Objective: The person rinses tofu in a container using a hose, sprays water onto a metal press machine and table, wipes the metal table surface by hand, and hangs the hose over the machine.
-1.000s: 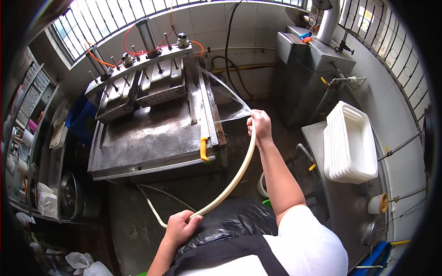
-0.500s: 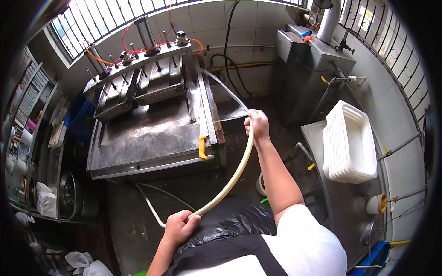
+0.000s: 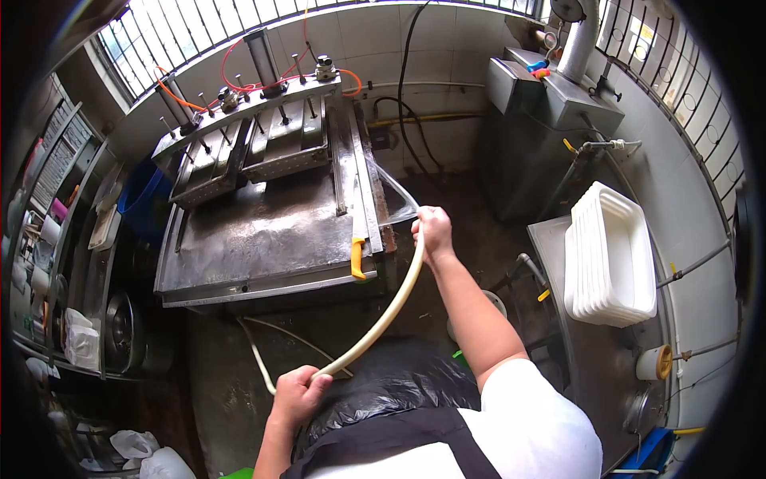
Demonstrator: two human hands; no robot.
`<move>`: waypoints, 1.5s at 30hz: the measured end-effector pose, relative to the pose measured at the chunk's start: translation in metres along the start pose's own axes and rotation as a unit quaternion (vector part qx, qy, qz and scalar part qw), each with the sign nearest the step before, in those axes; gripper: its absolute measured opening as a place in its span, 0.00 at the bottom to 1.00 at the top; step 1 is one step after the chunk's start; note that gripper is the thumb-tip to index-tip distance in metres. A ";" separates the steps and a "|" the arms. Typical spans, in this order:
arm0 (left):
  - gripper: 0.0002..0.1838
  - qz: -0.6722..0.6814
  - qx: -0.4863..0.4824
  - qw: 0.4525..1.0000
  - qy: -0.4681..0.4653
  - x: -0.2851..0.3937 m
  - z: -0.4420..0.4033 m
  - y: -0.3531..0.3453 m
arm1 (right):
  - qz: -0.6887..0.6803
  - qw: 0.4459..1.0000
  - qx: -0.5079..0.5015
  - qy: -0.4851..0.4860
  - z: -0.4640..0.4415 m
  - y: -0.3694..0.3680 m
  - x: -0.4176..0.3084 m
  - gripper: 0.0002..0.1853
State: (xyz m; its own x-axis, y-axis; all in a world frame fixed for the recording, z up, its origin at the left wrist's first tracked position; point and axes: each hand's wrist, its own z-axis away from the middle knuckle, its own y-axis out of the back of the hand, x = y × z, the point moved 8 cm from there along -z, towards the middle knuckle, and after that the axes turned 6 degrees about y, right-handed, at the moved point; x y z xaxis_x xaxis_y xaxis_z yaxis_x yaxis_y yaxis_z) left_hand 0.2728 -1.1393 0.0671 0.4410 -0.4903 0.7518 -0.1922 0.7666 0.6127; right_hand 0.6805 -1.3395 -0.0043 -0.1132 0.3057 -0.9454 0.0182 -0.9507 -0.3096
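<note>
A cream-coloured hose (image 3: 386,319) curves between my two hands. My right hand (image 3: 434,235) is closed round its outlet end, beside the right edge of a metal press table (image 3: 239,247). A thin spray of water (image 3: 396,191) fans from that end onto the table's side. Lower down, my left hand (image 3: 298,394) grips the hose, in front of a black plastic apron (image 3: 399,383). On the table's right edge lies a knife with a yellow handle (image 3: 358,259), its blade pointing away from me.
Two perforated metal trays (image 3: 286,156) sit under the press cylinders. Stacked white tubs (image 3: 610,255) stand on a side table at right. A steel cabinet (image 3: 527,136) is at the back right, a shelf rack (image 3: 60,239) at left. More hose (image 3: 257,355) trails on the floor.
My right hand has shifted slightly left and down with the hose end, and the spray looks narrower. My left hand has moved a little left. The view has tilted slightly.
</note>
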 end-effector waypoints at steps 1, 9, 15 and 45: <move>0.21 -0.007 0.010 1.000 0.003 -0.012 0.001 0.007 | -0.001 1.000 0.007 0.017 0.003 -0.008 0.009 0.08; 0.32 0.006 0.083 0.996 0.025 -0.080 0.026 0.028 | 0.082 0.991 0.047 0.096 0.012 -0.068 0.053 0.08; 0.33 0.092 0.115 0.983 0.114 -0.173 0.025 0.018 | 0.252 0.955 0.068 0.137 0.041 -0.112 0.041 0.17; 0.33 0.104 0.125 0.979 0.127 -0.167 0.031 0.018 | 0.219 0.955 0.043 0.194 0.050 -0.155 0.005 0.16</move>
State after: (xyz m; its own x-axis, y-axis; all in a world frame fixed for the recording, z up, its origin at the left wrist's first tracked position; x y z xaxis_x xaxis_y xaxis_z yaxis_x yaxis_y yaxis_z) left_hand 0.1684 -1.0561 -0.0398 0.5665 -0.1912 0.8016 -0.4951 0.6986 0.5165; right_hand 0.6274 -1.1935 0.0441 0.2629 -0.1423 -0.9543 -0.1044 -0.9874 0.1185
